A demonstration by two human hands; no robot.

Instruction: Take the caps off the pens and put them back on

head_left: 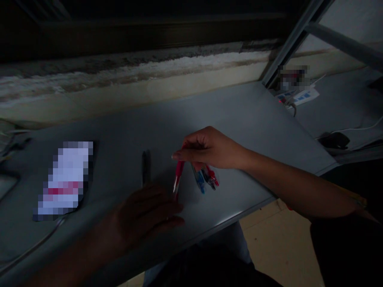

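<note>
- Table (161,119), grey, with its near edge on the person's side of the red pen (177,178); beyond that pen, open surface runs back to the wall (167,88), giving the hands room.
- Right hand (208,149), at the red pen's upper end, thumb and fingers pinched closed on it.
- Left hand (149,215), at the red pen's lower end, fingers stretched out and loosely bent; from here I can't tell whether they grip it.
- Phone (64,175), well left of the red pen, its screen blurred.
- Blue pen (200,182), black pen (210,180) and red-tipped pen (213,176), bunched just right of the red pen, partly hidden by the right hand.
- Dark pen (144,167), left of the red pen, on the table.
</note>
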